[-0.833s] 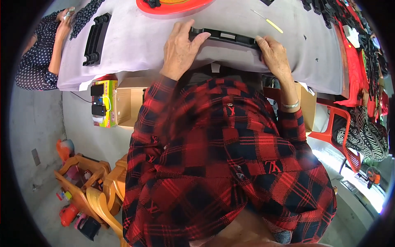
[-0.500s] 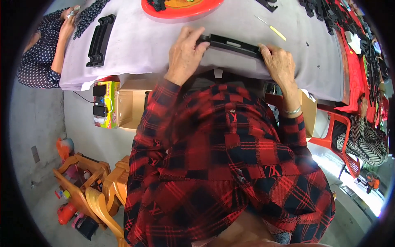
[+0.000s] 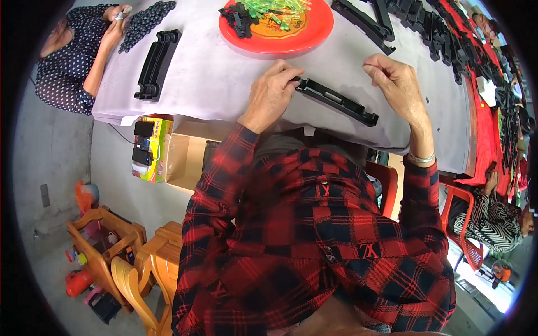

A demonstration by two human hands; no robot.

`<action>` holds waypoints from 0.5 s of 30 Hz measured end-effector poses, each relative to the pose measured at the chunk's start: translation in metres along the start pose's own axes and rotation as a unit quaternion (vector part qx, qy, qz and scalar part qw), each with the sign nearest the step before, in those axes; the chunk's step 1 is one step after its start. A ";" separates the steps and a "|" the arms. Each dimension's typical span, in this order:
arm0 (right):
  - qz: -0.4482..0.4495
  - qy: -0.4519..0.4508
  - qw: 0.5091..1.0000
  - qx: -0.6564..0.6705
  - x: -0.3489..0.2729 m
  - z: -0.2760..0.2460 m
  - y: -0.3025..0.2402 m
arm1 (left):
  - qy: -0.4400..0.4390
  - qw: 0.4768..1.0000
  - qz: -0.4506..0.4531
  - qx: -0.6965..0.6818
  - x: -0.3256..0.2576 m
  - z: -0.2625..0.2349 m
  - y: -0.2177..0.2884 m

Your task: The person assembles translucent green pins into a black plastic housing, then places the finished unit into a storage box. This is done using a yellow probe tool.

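A long black plastic bar-shaped holder (image 3: 336,101) with a channel along its length lies slantwise near the table's front edge. My left hand (image 3: 270,92) pinches its left end between thumb and fingers. Beyond the bar's right end, my right hand (image 3: 395,84) is lifted off it. The right fingers are curled together against the thumb; whatever they may hold is too small or hidden to make out. A red plate (image 3: 274,46) stands just past my left hand, bearing green translucent pieces (image 3: 283,14) and small black parts (image 3: 240,21).
Another black holder (image 3: 157,66) lies at the left, near a pile of small black pieces (image 3: 143,25) and a co-worker's hand (image 3: 115,28). Black bars (image 3: 364,22) lie at the far right. Below the table edge stands an open cardboard box (image 3: 190,148).
My right hand has let go of the bar's right end and risen away from it. The bar's right end now tilts nearer to me. The yellow-handled tool is out of sight.
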State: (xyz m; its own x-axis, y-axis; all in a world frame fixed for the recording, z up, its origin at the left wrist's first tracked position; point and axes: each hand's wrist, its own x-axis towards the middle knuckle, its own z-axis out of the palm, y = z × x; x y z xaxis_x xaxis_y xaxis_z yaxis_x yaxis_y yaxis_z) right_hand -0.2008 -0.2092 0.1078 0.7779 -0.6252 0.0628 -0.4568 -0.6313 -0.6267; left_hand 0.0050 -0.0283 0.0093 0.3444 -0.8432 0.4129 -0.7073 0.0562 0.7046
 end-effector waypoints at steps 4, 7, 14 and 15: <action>-0.106 0.004 0.994 0.040 0.013 0.025 -0.010 | 0.051 0.998 0.028 0.000 -0.005 0.002 -0.021; -0.134 0.020 0.989 0.062 0.004 0.040 0.001 | 0.034 0.999 -0.012 -0.014 -0.002 0.003 -0.012; -0.180 -0.012 0.982 0.063 -0.010 0.051 0.005 | 0.052 0.999 -0.011 0.011 -0.003 0.005 -0.014; -0.192 -0.005 0.980 0.046 -0.011 0.051 0.004 | 0.053 0.998 -0.011 0.014 -0.003 0.004 -0.013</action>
State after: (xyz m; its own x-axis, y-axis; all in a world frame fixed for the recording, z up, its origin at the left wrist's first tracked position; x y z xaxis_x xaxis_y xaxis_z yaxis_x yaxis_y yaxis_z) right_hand -0.1888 -0.1818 0.0644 0.8892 -0.3455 0.3000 -0.0897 -0.7746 -0.6261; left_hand 0.0104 -0.0288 -0.0031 0.4230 -0.7822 0.4573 -0.7154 0.0214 0.6984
